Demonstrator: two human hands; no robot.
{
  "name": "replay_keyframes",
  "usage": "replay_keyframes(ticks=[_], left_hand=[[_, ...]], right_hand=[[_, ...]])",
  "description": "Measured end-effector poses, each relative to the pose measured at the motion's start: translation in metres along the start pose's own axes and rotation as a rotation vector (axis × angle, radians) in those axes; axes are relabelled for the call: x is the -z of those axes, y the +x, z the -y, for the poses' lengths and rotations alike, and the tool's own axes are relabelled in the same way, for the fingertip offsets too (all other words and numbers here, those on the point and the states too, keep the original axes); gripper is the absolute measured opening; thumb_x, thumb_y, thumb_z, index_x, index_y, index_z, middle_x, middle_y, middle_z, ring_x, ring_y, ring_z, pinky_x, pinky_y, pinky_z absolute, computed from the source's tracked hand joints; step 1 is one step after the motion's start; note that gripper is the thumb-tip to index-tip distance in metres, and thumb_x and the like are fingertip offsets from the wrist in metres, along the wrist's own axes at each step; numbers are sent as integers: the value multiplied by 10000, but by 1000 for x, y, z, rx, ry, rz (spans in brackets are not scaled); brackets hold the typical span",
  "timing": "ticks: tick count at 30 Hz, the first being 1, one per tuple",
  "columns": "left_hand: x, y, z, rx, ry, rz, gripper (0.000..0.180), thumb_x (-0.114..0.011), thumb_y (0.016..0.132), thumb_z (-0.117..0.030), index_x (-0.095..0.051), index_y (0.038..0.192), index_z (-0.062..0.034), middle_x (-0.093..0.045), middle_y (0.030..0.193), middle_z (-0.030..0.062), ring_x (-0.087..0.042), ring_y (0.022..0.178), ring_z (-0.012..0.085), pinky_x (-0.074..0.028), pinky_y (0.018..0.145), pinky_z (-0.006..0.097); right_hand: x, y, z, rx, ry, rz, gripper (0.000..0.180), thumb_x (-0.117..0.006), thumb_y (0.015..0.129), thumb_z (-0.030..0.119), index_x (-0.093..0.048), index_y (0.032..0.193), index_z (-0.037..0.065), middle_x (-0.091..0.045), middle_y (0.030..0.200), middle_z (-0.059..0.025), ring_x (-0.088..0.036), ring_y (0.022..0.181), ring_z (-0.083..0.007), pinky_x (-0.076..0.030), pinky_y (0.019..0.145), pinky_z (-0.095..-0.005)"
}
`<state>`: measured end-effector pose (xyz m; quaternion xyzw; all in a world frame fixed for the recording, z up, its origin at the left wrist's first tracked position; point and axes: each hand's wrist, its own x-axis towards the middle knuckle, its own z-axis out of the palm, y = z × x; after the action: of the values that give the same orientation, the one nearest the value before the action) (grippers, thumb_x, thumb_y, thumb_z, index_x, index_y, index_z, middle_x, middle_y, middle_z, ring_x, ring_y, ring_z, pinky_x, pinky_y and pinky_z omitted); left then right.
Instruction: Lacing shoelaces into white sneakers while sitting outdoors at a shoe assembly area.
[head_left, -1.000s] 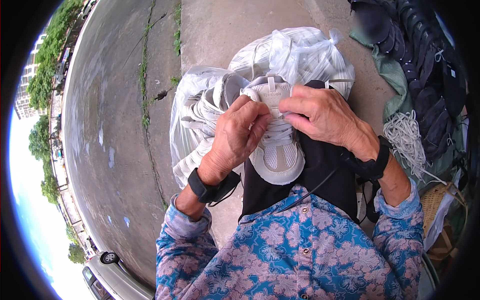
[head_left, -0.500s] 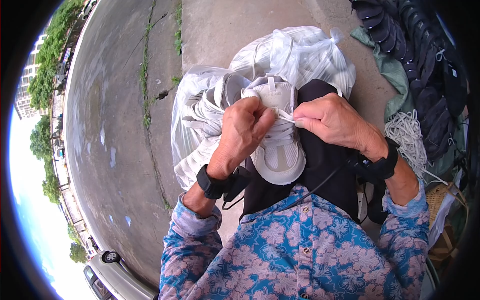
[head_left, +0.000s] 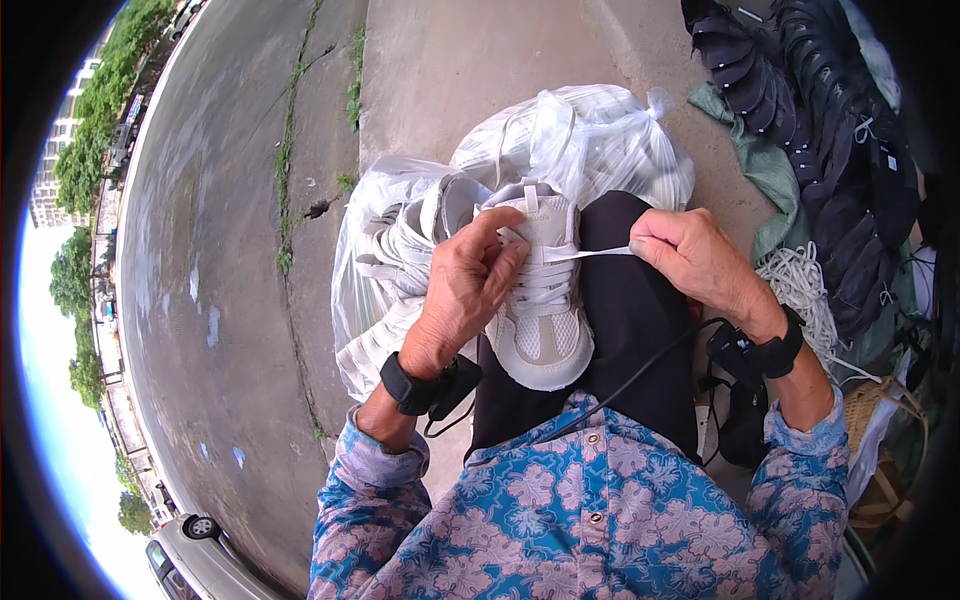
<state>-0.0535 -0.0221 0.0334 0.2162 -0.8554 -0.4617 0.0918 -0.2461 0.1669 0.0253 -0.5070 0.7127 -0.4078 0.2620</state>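
While the shoe [head_left: 545, 355] rests on the black trousers [head_left: 645, 320] over the lap, its toe faces the body and its tongue [head_left: 548, 228] points away. The right hand [head_left: 700, 260] is positioned to the right of the shoe, well apart from it. Its grip is closed, thumb against forefinger, on the lace [head_left: 600, 252]. Between this grip and the shoe, the lace runs straight and nearly level. The left hand [head_left: 465, 285] covers the left edge of the shoe, with thumb and forefinger bent together beside the tongue. The contents of its grip are partly hidden; whether it pinches anything cannot be told. Each wrist carries a black band [head_left: 408, 385].

Just left of the shoe, an open clear bag [head_left: 350, 270] contains other white shoes [head_left: 395, 235]. Beyond the tongue, a tied bag [head_left: 590, 130] rests on the ground [head_left: 480, 60]. Near the right wrist lies a heap of white cord [head_left: 800, 285]. Farther right, black pieces [head_left: 845, 150] overlap in rows beside a green sheet [head_left: 755, 150]. A wicker basket [head_left: 862, 412] is located at the lower right.
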Motion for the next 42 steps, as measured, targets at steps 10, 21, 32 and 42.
replay_keyframes(ticks=[10, 21, 32, 42], left_hand=[[9, 8, 3, -133, 149, 26, 80, -629, 835, -26, -584, 901, -21, -605, 775, 122, -618, 636, 222, -494, 585, 336], [29, 3, 6, 149, -178, 35, 99, -590, 924, -84, -565, 895, 7, -545, 729, -7, -483, 690, 63, -424, 620, 227], [48, -4, 14, 223, -192, 4, 155, -599, 948, -143, -575, 895, 1, -533, 746, -20, -458, 694, 59, -404, 618, 213], [47, -15, 25, 247, -220, 28, 191, -586, 961, -210, -561, 865, -47, -455, 731, -67, -385, 644, 31, -334, 559, 200]], right_hand=[[-6, 2, 16, 32, -10, 26, 181, -618, 883, 188, -605, 905, 9, -628, 820, -136, -622, 736, -304, -482, 660, -387], [-32, 28, 33, 8, -396, 151, 201, -650, 808, 192, -643, 699, 23, -636, 708, -177, -658, 696, -333, -500, 619, -429], [-33, 24, 27, 106, -434, 45, 113, -609, 807, 110, -554, 764, 21, -616, 686, -156, -634, 684, -350, -468, 624, -456], [-10, 7, 9, -44, -352, 40, 159, -622, 867, 149, -532, 819, 28, -596, 709, -198, -610, 734, -413, -459, 622, -491]])
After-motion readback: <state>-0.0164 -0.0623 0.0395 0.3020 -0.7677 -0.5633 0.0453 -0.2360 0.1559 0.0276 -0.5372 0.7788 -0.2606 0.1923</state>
